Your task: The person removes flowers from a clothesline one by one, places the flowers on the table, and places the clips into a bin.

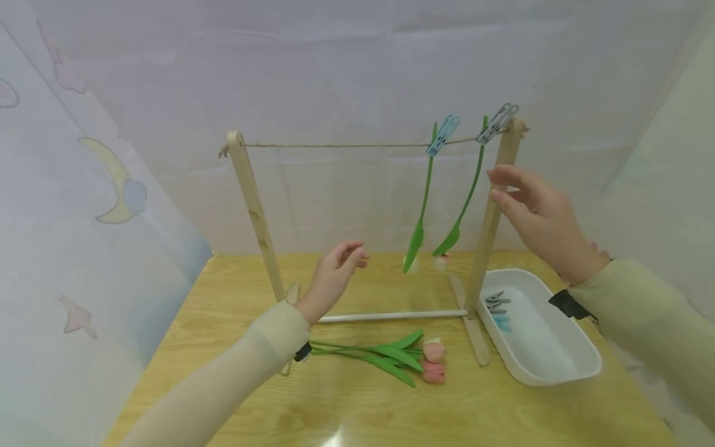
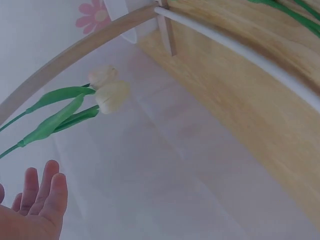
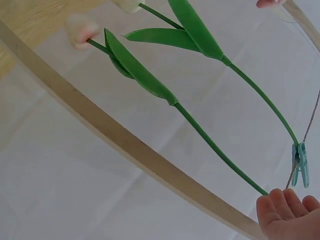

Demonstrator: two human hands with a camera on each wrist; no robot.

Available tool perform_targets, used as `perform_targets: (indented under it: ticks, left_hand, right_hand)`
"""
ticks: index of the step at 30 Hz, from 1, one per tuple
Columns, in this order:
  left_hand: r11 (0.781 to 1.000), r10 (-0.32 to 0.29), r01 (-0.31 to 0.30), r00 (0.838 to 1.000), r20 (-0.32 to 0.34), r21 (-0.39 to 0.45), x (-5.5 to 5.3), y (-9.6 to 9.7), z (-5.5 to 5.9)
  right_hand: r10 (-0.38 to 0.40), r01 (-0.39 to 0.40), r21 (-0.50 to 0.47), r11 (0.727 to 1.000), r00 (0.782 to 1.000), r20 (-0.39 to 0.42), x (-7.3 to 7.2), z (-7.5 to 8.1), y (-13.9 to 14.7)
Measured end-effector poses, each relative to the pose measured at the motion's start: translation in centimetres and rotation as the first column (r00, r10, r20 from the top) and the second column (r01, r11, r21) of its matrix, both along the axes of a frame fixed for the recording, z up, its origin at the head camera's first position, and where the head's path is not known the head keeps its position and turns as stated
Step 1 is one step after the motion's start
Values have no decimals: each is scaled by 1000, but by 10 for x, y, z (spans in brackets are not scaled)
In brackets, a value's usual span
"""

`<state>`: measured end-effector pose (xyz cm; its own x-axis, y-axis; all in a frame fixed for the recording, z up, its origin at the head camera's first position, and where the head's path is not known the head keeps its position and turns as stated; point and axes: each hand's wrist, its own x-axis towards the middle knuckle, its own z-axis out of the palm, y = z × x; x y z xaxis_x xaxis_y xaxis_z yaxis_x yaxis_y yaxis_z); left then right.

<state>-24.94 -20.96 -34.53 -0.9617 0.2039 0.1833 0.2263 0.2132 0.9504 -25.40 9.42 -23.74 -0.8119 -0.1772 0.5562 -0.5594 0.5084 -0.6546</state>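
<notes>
Two artificial tulips hang upside down from a twine line (image 1: 335, 146). A blue clothespin (image 1: 443, 135) clips one green stem (image 1: 427, 186) to the twine; a grey clothespin (image 1: 498, 123) clips the other stem (image 1: 475, 177), close to the right post. Their pale blooms show well in the left wrist view, one cream tulip head (image 2: 113, 97) and one pinkish head (image 2: 103, 76). My right hand (image 1: 539, 211) is raised by the right post, below the grey clothespin, its fingers loosely bent around nothing. Lower down, my left hand (image 1: 335, 273) hovers between the posts with relaxed fingers, holding nothing.
Wooden posts stand at left (image 1: 256, 214) and right (image 1: 488, 230), joined low down by a white rod (image 1: 396, 316). Pink tulips (image 1: 434, 352) lie on the wooden table (image 1: 357, 410) in front. A white tub (image 1: 550, 341) at right contains several grey and blue clothespins (image 1: 501, 323).
</notes>
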Motion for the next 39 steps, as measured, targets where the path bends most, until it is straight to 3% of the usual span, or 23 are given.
perform_targets:
  ticks: [5,9,12,19,24,32,39]
  left_hand:
    - [998,-28,24,997,-72,-57,-7,9,10]
    - [995,-53,42,991,-125,-90,-12,13,20]
    - [991,-81,66,988,-129,-113,-14,15,26]
    - [985,-99,75,984,-150,-156,-18,20,35]
    - [982,-107,79,981,-160,-173,-20,27,38]
    - [980,-102,78,986,-133,-181,-33,44,50]
    - [986,-102,87,990,-98,-145,-45,70,60]
  right_hand:
    - [-3,11,79,997,995,-100,-3,11,-11]
    - [13,27,169,985,973,-230,-5,23,-20]
    - [47,8,202,979,963,-265,-6,31,-25]
    - [42,-24,205,979,996,-84,-15,48,-41]
    - [6,-11,171,985,999,32,-20,53,-50]
    - [22,-25,10,1000,976,218,-33,70,-61]
    - [-7,16,-25,1000,945,327,-46,80,-66]
